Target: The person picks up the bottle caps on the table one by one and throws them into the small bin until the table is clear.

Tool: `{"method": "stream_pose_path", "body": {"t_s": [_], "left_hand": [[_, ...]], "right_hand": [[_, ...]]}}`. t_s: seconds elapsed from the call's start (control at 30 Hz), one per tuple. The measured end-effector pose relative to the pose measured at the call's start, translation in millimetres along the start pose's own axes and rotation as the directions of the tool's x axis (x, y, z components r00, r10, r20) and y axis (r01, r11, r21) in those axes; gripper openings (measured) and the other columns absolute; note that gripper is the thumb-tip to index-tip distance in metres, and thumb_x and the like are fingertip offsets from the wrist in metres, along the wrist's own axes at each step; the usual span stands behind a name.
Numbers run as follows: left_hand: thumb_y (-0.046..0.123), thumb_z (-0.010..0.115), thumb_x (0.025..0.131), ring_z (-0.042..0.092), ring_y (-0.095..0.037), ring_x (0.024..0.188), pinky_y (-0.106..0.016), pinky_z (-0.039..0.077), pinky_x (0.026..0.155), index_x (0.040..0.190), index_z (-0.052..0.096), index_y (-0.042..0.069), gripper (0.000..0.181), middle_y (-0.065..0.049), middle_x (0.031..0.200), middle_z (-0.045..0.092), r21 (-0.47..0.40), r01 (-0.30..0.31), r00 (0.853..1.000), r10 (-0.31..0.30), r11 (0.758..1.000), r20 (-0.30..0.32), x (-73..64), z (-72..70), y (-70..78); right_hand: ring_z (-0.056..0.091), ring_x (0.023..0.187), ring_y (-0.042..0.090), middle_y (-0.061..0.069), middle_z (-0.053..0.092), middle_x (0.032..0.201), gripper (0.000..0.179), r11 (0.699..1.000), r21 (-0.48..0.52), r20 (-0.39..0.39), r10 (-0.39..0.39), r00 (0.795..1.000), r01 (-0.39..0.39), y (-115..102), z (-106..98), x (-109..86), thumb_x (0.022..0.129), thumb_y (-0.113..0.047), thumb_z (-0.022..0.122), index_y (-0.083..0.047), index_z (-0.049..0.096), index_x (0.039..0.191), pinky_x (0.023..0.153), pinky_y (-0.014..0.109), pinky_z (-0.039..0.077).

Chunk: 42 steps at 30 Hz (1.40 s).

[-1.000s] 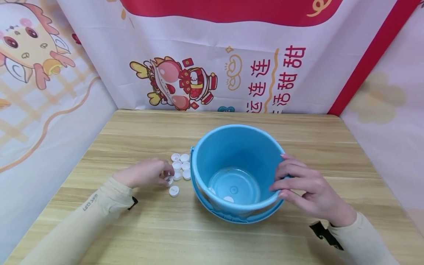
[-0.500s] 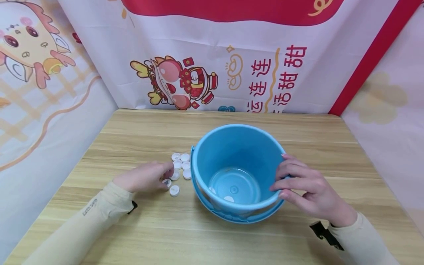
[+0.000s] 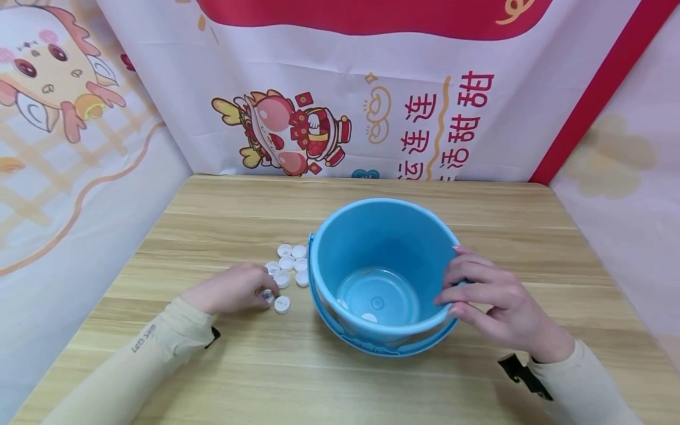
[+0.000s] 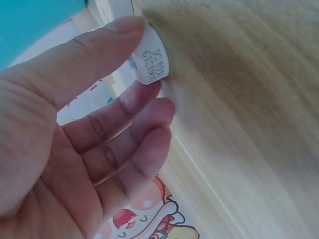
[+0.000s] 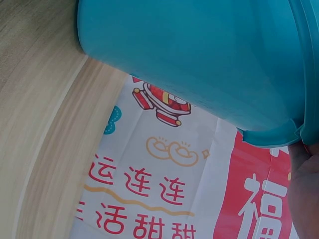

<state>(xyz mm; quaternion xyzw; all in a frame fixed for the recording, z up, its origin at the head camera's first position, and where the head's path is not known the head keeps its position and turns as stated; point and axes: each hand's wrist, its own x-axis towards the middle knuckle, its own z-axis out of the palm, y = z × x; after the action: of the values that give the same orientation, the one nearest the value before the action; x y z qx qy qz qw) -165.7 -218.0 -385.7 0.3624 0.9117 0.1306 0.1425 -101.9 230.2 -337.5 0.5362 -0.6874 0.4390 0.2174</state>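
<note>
In the head view my left hand is low over the table, left of the blue bucket. Its thumb and index finger pinch a white bottle cap by the edges, with print on the cap's side. Another cap lies just right of the fingertips. Behind them several more white caps lie hollow side up in a loose cluster. My right hand grips the bucket's right rim, fingers inside and thumb at the outside. On the bucket's floor are a white cap and part of a second.
The bucket's handle hangs down along its front side. Everything stands on a wooden table with a printed cloth behind it. More printed cloth borders the left and right sides.
My left hand has shifted slightly toward the table's front, uncovering a cap beside the cluster, and its fingertips have closed on a nearer cap. The right hand stays on the bucket rim.
</note>
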Motion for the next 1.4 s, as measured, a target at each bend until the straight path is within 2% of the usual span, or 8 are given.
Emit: {"method": "stream_pose_path", "body": {"t_s": [0.2, 0.33, 0.57, 0.67, 0.8, 0.97, 1.13, 1.4], "left_hand": [[0.01, 0.078, 0.084, 0.057, -0.01, 0.078, -0.029, 0.05, 0.07, 0.095, 0.078, 0.017, 0.013, 0.008, 0.09, 0.066, 0.013, -0.013, 1.0, 0.013, 1.0, 0.001, -0.3, 0.8, 0.3], [0.01, 0.079, 0.084, 0.058, -0.01, 0.08, -0.031, 0.051, 0.073, 0.094, 0.078, 0.018, 0.013, 0.009, 0.09, 0.067, 0.027, -0.021, 1.0, 0.02, 0.999, 0.012, -0.7, -0.4, 0.6], [0.007, 0.076, 0.084, 0.059, -0.011, 0.082, -0.032, 0.052, 0.073, 0.096, 0.079, 0.016, 0.016, 0.005, 0.094, 0.068, 0.038, 0.014, 1.0, -0.015, 0.999, 0.022, -1.3, -10.7, 3.1], [0.005, 0.076, 0.084, 0.061, -0.012, 0.082, -0.032, 0.054, 0.072, 0.098, 0.078, 0.012, 0.016, 0.003, 0.094, 0.069, 0.045, 0.006, 1.0, -0.006, 0.999, 0.006, -0.5, -24.3, 5.2], [0.004, 0.077, 0.084, 0.062, -0.012, 0.082, -0.03, 0.055, 0.072, 0.101, 0.077, 0.01, 0.018, 0.002, 0.095, 0.068, 0.058, -0.007, 1.0, 0.008, 0.998, -0.011, 1.2, -51.8, 12.5], [0.009, 0.08, 0.083, 0.06, -0.012, 0.081, -0.028, 0.055, 0.071, 0.101, 0.077, 0.014, 0.019, 0.001, 0.093, 0.066, 0.142, -0.015, 0.998, 0.024, 0.99, -0.06, 3.6, -88.1, 30.3], [0.011, 0.082, 0.082, 0.063, -0.015, 0.084, -0.031, 0.057, 0.075, 0.104, 0.077, 0.013, 0.022, -0.001, 0.095, 0.066, 0.229, -0.031, 0.994, 0.053, 0.973, -0.093, 6.3, -116.3, 49.7], [0.013, 0.082, 0.083, 0.066, -0.02, 0.086, -0.035, 0.057, 0.076, 0.106, 0.076, 0.013, 0.024, -0.003, 0.095, 0.068, 0.318, -0.079, 0.988, 0.117, 0.945, -0.102, 15.9, -151.7, 94.5]], "right_hand": [[0.056, 0.101, 0.023, 0.012, 0.064, 0.095, 0.018, 1.0, -0.012, -0.004, -0.006, 1.0, 0.006, -2.0, -0.6, 2.4, 0.096, -0.021, 0.067, -0.005, 0.075, 0.098, 0.116, 0.039, 0.028], [0.056, 0.1, 0.023, 0.012, 0.064, 0.094, 0.02, 1.0, -0.024, -0.006, -0.003, 1.0, 0.002, -3.8, -0.4, 4.1, 0.097, -0.022, 0.065, -0.005, 0.075, 0.097, 0.116, 0.038, 0.028], [0.055, 0.1, 0.023, 0.011, 0.064, 0.094, 0.021, 1.0, -0.027, -0.002, 0.004, 1.0, -0.004, -6.5, -0.6, 6.0, 0.098, -0.023, 0.064, -0.005, 0.075, 0.097, 0.116, 0.038, 0.028], [0.055, 0.099, 0.023, 0.01, 0.064, 0.094, 0.02, 1.0, -0.025, -0.002, 0.004, 1.0, -0.004, -6.8, -0.8, 5.8, 0.098, -0.022, 0.064, -0.005, 0.075, 0.097, 0.116, 0.038, 0.028], [0.055, 0.099, 0.023, 0.01, 0.064, 0.094, 0.02, 1.0, -0.029, -0.001, 0.001, 1.0, -0.001, -6.3, -1.0, 5.0, 0.098, -0.022, 0.064, -0.005, 0.075, 0.097, 0.116, 0.039, 0.028], [0.056, 0.099, 0.023, 0.011, 0.064, 0.095, 0.021, 0.999, -0.038, 0.0, 0.008, 1.0, -0.008, -4.2, -1.3, 2.9, 0.098, -0.024, 0.064, -0.006, 0.075, 0.097, 0.116, 0.038, 0.028], [0.056, 0.1, 0.023, 0.011, 0.064, 0.095, 0.021, 0.999, -0.039, 0.003, 0.015, 1.0, -0.015, -2.1, -1.5, 0.9, 0.098, -0.024, 0.064, -0.007, 0.075, 0.097, 0.116, 0.038, 0.028], [0.056, 0.1, 0.023, 0.011, 0.065, 0.096, 0.02, 0.999, -0.035, 0.003, 0.021, 1.0, -0.021, -2.4, -2.2, -1.1, 0.098, -0.024, 0.064, -0.007, 0.075, 0.098, 0.116, 0.037, 0.028]]}}
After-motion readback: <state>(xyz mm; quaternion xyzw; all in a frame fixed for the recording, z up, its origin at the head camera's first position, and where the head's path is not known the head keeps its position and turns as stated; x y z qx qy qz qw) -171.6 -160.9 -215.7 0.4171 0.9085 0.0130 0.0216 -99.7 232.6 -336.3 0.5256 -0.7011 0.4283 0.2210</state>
